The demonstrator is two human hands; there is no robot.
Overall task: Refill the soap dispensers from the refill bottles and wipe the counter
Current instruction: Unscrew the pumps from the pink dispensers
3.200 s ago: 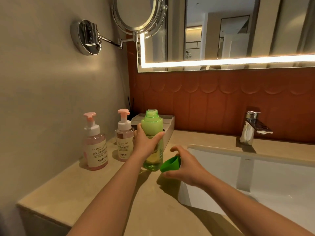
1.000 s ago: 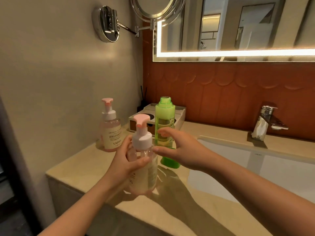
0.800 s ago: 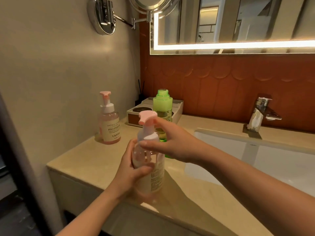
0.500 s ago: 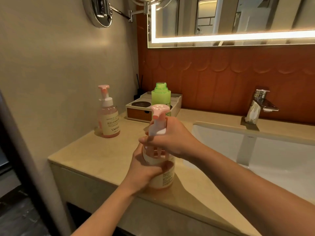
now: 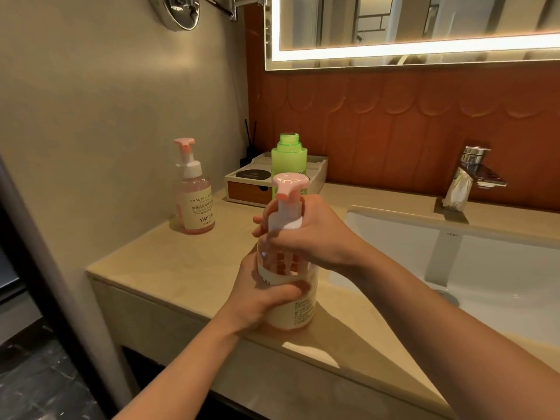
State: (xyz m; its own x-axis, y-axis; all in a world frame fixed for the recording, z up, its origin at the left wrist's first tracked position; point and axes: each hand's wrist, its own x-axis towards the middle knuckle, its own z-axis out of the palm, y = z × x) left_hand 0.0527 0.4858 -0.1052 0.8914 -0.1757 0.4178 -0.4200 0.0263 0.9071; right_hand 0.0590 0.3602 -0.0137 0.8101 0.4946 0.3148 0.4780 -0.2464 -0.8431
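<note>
Dispenser, pink pump, nearly empty: upright near the table front edge, beside the basin. Your left hand has its grip wrapped round the body; your right hand has its grip closed on the white collar. Step judged: unscrewing the pump. Next calls for twisting it off, then pouring. Refill bottle, green, uncapped: 12 o'clock. Second dispenser: 10 o'clock.

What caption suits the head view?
Both hands grip a pump dispenser at the counter edge; the uncapped green refill bottle stands behind.
</note>
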